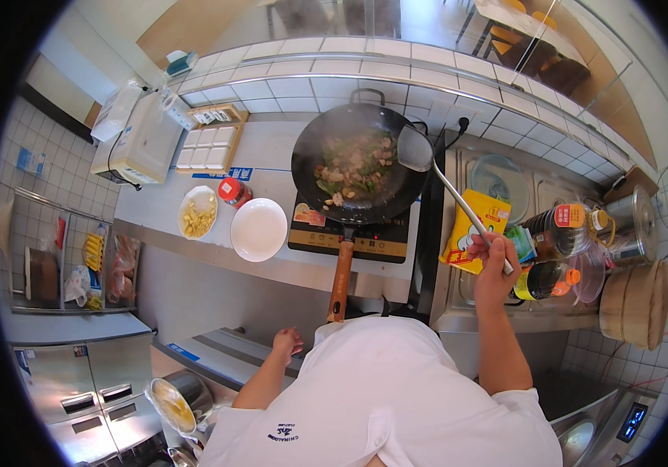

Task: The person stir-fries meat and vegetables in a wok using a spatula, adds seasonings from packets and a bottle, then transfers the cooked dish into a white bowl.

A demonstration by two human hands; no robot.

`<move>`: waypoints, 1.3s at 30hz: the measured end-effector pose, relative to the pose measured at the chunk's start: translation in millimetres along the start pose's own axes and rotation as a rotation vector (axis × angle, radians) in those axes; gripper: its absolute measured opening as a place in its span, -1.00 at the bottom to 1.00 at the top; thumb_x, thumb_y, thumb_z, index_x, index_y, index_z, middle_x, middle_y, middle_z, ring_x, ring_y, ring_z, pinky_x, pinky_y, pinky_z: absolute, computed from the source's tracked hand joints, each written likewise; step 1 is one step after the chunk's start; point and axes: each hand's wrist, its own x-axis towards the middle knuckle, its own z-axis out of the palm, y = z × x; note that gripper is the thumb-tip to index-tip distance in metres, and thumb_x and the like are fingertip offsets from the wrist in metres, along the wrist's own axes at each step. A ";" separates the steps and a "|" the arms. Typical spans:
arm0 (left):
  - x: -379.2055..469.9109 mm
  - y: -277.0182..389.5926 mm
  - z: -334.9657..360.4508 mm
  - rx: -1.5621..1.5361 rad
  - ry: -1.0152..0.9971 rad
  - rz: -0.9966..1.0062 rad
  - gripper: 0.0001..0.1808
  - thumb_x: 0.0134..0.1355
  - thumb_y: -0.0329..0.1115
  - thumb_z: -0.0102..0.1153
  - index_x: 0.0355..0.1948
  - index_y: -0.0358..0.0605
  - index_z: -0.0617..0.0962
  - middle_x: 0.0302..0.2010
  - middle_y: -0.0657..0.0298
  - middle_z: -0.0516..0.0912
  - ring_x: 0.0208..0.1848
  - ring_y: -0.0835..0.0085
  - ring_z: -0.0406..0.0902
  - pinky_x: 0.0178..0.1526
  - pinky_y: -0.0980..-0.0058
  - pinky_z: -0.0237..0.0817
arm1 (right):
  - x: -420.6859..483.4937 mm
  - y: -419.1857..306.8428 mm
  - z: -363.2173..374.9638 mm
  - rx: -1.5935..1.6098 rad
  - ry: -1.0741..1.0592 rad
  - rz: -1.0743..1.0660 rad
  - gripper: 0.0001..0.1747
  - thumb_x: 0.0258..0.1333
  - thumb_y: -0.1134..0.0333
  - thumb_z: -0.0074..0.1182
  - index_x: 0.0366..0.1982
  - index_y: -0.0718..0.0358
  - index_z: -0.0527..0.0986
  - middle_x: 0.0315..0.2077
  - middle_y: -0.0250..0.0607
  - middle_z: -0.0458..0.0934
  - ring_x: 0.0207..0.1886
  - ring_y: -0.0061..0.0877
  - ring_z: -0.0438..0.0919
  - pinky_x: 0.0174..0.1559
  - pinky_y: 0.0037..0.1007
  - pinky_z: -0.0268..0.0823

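Note:
My right hand (494, 262) grips the handle of a metal wok spatula (416, 149). Its blade is over the right rim of a black wok (310, 140), with the handle slanting down to my hand. In the steaming wok lie pieces of meat and green vegetable (354, 166). The wok rests on an induction cooker (389, 251), and its wooden handle (343, 274) points towards me. Down at my left side hangs my left hand (288, 344), fingers loosely curled and holding nothing. Left of the cooker are a white bowl (258, 229) and a plate of chopped yellowish pieces (198, 213).
Behind the bowl stands a red-lidded jar (235, 191), near a seasoning rack (208, 146). On the right are a yellow seasoning bag (468, 227), a large dark sauce bottle (562, 230), an orange-capped bottle (544, 280) and a bamboo steamer (635, 303). A tiled ledge (287, 87) runs behind the wok.

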 end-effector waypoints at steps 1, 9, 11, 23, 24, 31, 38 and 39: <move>-0.5 -0.2 0.0 0.001 0.002 0.000 -0.70 0.44 -0.10 0.06 0.06 -0.01 0.53 -0.24 0.29 0.62 -0.30 0.42 0.65 -0.30 0.33 0.54 | -0.2 0.3 0.4 -0.007 0.002 0.004 -0.66 0.50 0.23 -0.05 -0.13 0.39 0.57 -0.31 -0.14 0.69 -0.33 -0.57 0.66 -0.16 -0.49 0.55; 0.4 -5.5 -1.0 -0.008 0.004 -0.004 -0.70 0.45 -0.12 0.04 0.05 -0.03 0.55 -0.22 0.29 0.64 -0.27 0.41 0.66 -0.27 0.31 0.54 | 0.2 1.4 3.0 -0.038 -0.015 -0.018 -0.65 0.50 0.23 -0.06 -0.12 0.42 0.57 -0.32 -0.11 0.69 -0.36 -0.56 0.65 -0.18 -0.51 0.54; 1.2 -6.6 -0.5 0.003 0.009 -0.002 -0.70 0.45 -0.12 0.03 0.05 -0.04 0.56 -0.22 0.29 0.64 -0.26 0.41 0.66 -0.27 0.30 0.54 | 0.8 0.9 4.6 -0.018 -0.018 -0.014 -0.65 0.50 0.24 -0.06 -0.12 0.42 0.57 -0.32 -0.11 0.69 -0.36 -0.56 0.65 -0.18 -0.52 0.53; 4.0 -4.0 2.4 -0.029 0.007 -0.009 -0.75 0.41 -0.15 0.09 -0.02 -0.04 0.54 -0.32 0.32 0.61 -0.35 0.43 0.61 -0.33 0.34 0.51 | 4.4 -0.7 12.3 -0.030 -0.024 -0.015 -0.67 0.50 0.24 -0.04 -0.14 0.40 0.58 -0.32 -0.13 0.69 -0.36 -0.56 0.63 -0.19 -0.53 0.50; 4.6 -4.2 2.7 -0.037 0.008 -0.008 -0.75 0.41 -0.15 0.08 -0.02 -0.04 0.54 -0.32 0.32 0.61 -0.35 0.43 0.61 -0.33 0.34 0.51 | 4.5 -0.3 12.4 -0.042 -0.022 -0.012 -0.67 0.50 0.24 -0.04 -0.14 0.40 0.58 -0.32 -0.13 0.69 -0.36 -0.56 0.63 -0.19 -0.53 0.50; 9.1 -7.6 4.8 -0.035 -0.002 -0.012 -0.74 0.43 -0.14 0.04 0.02 0.00 0.54 -0.34 0.33 0.60 -0.38 0.44 0.60 -0.35 0.34 0.50 | 5.4 1.1 8.6 -0.058 -0.018 0.008 -0.67 0.50 0.24 -0.04 -0.15 0.39 0.58 -0.33 -0.14 0.69 -0.36 -0.58 0.63 -0.19 -0.54 0.51; 8.6 -0.4 5.9 0.000 -0.024 -0.020 -0.73 0.46 -0.17 -0.03 0.08 0.00 0.51 -0.32 0.31 0.59 -0.37 0.43 0.61 -0.38 0.35 0.50 | 6.1 5.1 4.1 -0.085 -0.009 -0.003 -0.64 0.50 0.20 -0.05 -0.11 0.40 0.54 -0.32 -0.12 0.66 -0.38 -0.55 0.62 -0.27 -0.53 0.51; 8.8 1.0 5.9 -0.011 -0.025 -0.013 -0.73 0.46 -0.17 -0.03 0.08 0.00 0.51 -0.33 0.31 0.59 -0.37 0.43 0.60 -0.37 0.34 0.50 | 6.0 5.5 3.9 -0.091 -0.008 -0.003 -0.64 0.51 0.20 -0.05 -0.11 0.40 0.54 -0.32 -0.12 0.66 -0.38 -0.55 0.62 -0.28 -0.53 0.51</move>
